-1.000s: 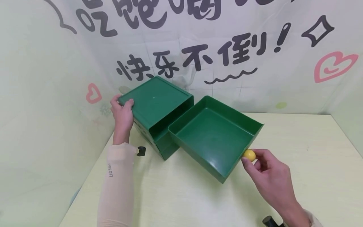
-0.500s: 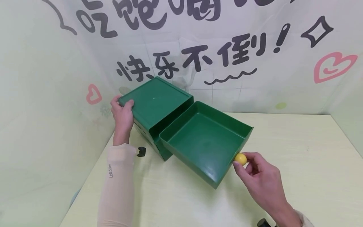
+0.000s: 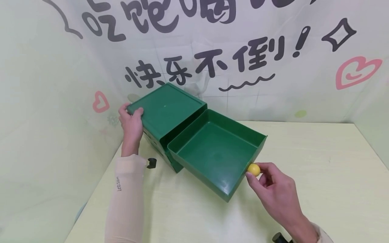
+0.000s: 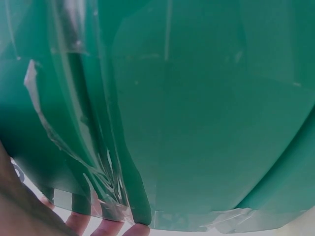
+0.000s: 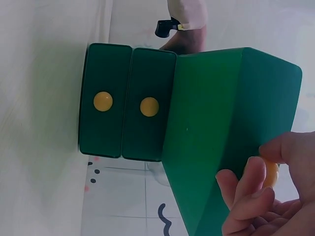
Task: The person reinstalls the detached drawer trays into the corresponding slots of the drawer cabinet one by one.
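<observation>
A green drawer cabinet (image 3: 167, 109) stands at an angle on the table, its top slot gaping. My left hand (image 3: 131, 126) grips its far left corner, thumb on the top; in the left wrist view its fingers (image 4: 106, 227) reach round the edge near clear tape (image 4: 98, 167). An empty green drawer (image 3: 217, 152) juts out from the slot, its back end at the opening. My right hand (image 3: 278, 192) pinches the round yellow knob (image 3: 253, 169) on its front. Two lower drawers (image 5: 106, 132) sit closed in the right wrist view, each with a yellow knob.
The pale tabletop (image 3: 319, 175) spreads to the right and in front. A white cloth with dark writing (image 3: 209, 62) hangs behind it. Black camera mounts (image 3: 151, 163) show beside both wrists. A pale wall (image 3: 45, 118) rises on the left.
The drawer has moved left toward the cabinet, its back end now meeting the slot. My right hand travels with the knob. The left hand and cabinet have stayed put.
</observation>
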Available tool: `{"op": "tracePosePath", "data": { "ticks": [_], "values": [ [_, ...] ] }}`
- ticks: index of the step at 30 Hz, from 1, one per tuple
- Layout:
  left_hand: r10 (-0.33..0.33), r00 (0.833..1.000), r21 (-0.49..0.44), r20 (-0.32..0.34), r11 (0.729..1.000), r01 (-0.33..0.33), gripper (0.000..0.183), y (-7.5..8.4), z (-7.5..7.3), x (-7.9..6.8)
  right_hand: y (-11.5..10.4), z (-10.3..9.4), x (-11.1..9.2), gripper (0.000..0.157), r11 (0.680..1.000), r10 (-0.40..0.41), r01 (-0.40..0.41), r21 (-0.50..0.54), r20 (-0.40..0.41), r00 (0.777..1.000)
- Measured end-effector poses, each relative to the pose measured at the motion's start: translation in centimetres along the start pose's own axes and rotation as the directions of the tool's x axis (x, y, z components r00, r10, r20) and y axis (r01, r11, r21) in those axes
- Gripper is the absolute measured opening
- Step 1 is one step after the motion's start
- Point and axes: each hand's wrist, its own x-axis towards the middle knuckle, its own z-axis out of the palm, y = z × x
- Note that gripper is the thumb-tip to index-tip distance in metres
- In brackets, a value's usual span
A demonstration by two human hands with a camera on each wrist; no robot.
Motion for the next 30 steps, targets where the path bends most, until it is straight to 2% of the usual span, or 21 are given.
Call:
{"op": "tracePosePath", "data": {
  "ticks": [14, 30],
  "values": [
    [-0.001, 1.000, -0.002, 0.008, 1.000, 0.001, 0.059, 0.06, -0.06, -0.03, -0.24, 0.39, 0.44, 0.025, 0.999, 0.020, -0.020, -0.027, 0.013, 1.000],
    [0.002, 1.000, -0.003, 0.002, 1.000, -0.002, 0.059, 0.10, -0.02, -0.06, -0.37, 0.96, 0.77, 0.026, 1.000, -0.026, 0.026, -0.009, 0.016, 1.000]
  ]
}}
